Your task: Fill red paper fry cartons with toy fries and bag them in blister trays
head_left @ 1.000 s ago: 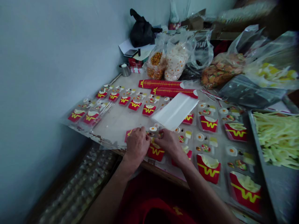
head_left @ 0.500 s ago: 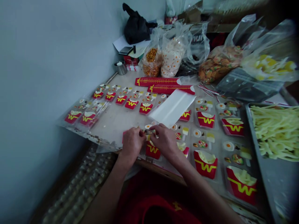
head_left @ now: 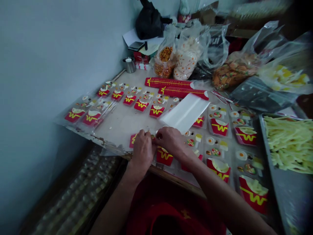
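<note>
My left hand point(head_left: 143, 148) is closed in a pinch near the table's front edge. My right hand point(head_left: 172, 141) meets it there, its fingertips also pressed together. Whatever is between the fingers is hidden. Just beneath the hands lies a clear pack with a red fries carton point(head_left: 164, 156) marked with a yellow W. Partly behind my left hand sits another red carton point(head_left: 132, 140). A translucent white plastic sheet point(head_left: 185, 113) lies beyond my right hand, over part of the packs. Neighbouring clear packs hold small toy-like foods, such as a fried egg point(head_left: 210, 140).
Two long red card strips point(head_left: 168, 83) lie behind the packs. Bags of small pieces point(head_left: 187, 58) stand at the back. A metal tray point(head_left: 281, 182) with pale fry-shaped strips point(head_left: 288, 142) is at right. More packs point(head_left: 91, 117) lie at left, near the wall point(head_left: 49, 65).
My hands have come closer together, and the right fingers have drawn in to a pinch beside the left. The whole view has shifted slightly.
</note>
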A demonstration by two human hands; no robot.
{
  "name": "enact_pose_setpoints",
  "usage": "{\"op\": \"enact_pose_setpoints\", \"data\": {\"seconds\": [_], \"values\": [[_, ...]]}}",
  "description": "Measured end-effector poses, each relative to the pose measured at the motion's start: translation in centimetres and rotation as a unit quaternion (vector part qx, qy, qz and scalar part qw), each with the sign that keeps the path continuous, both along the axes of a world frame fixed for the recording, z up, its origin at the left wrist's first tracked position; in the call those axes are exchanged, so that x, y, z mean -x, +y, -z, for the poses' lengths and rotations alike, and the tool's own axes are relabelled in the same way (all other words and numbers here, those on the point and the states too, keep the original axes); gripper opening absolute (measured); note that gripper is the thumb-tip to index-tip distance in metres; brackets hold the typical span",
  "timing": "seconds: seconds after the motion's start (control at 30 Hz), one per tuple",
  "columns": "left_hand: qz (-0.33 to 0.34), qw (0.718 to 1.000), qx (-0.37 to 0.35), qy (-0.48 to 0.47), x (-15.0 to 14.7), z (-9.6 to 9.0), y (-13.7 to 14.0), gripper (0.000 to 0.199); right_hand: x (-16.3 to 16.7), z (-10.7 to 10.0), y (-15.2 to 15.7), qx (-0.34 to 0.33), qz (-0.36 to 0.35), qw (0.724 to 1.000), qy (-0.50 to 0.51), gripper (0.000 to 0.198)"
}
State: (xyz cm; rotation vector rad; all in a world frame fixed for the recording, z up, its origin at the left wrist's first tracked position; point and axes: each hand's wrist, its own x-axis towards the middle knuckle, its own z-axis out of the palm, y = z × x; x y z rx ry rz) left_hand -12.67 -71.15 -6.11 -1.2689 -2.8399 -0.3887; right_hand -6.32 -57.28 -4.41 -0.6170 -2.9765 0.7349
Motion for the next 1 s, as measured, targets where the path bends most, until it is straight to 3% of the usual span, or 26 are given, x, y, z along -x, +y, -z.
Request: {"op": "enact_pose_setpoints", "data": {"seconds": [0.17,0.27,0.33,0.43,0.53,0.6,0.7,0.83,1.0], "values": [[-0.024,0.998,0.047,-0.032,0.1,-0.7,0.3,0.013,0.5,-0.5,2.7,0.135,-0.027,0.987,0.086,0.01],[-0.023,0.999,0.02,-0.038,0.1,-0.6,0.4,0.014,0.8,-0.4,4.1,0.159,-0.095,0.976,0.116,0.014],[-0.03,0.999,-0.002,-0.045,0.2,-0.3,0.4,0.013,1.0,-0.2,4.6,0.141,-0.171,0.97,0.103,0.018],[-0.042,0.997,-0.029,-0.057,0.4,0.3,0.2,0.01,1.1,-0.3,4.7,0.064,-0.27,0.958,0.071,0.022],[-0.054,0.995,-0.071,-0.054,0.7,0.9,0.0,0.008,0.8,-1.0,4.4,-0.028,-0.303,0.952,0.043,0.024],[-0.072,0.992,-0.096,-0.045,0.9,1.1,0.1,0.007,0.5,-1.6,4.1,-0.053,-0.304,0.951,0.02,0.025],[-0.089,0.989,-0.107,-0.042,0.9,0.8,0.4,0.005,0.4,-1.5,3.6,-0.03,-0.249,0.968,-0.005,0.019],[-0.09,0.985,-0.131,-0.061,0.9,-0.1,0.4,0.005,0.3,0.0,3.1,0.053,-0.081,0.995,-0.009,0.008],[-0.111,0.953,-0.254,-0.12,1.3,-0.2,-1.1,0.006,-0.9,1.1,1.5,0.071,0.05,0.994,0.069,0.041]]}}
